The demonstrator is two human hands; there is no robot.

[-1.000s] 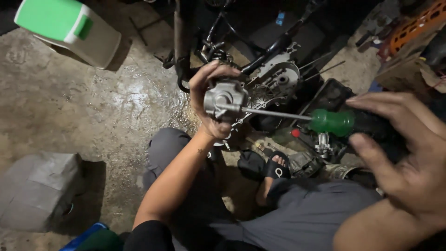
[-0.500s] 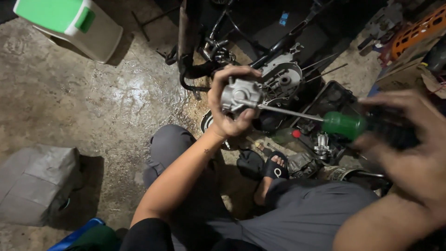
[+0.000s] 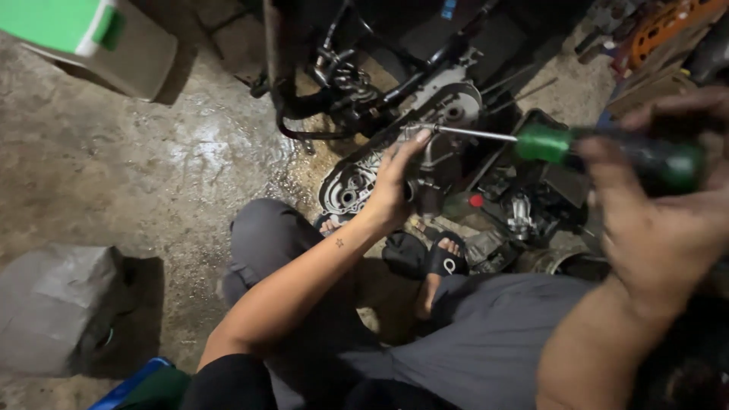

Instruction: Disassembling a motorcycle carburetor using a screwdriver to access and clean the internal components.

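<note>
My left hand (image 3: 395, 182) grips a small grey metal engine part (image 3: 427, 175), holding it up in front of me. My right hand (image 3: 657, 220) is closed around the green-and-black handle of a long screwdriver (image 3: 600, 148). Its thin metal shaft runs left and its tip meets the top of the metal part near my left fingertips. Below and behind the part lies a round grey engine cover (image 3: 351, 186) on the floor.
A dark engine frame with hoses and cables (image 3: 357, 83) stands ahead. A green-and-white container (image 3: 91, 38) is at the top left, a grey block (image 3: 53, 304) at the lower left. My bent legs and black sandals (image 3: 444, 258) fill the foreground on wet concrete.
The metal part in my left hand has turned, so the hand now shows from the back. The screwdriver has risen, and its tip now rests on the part's top edge.
</note>
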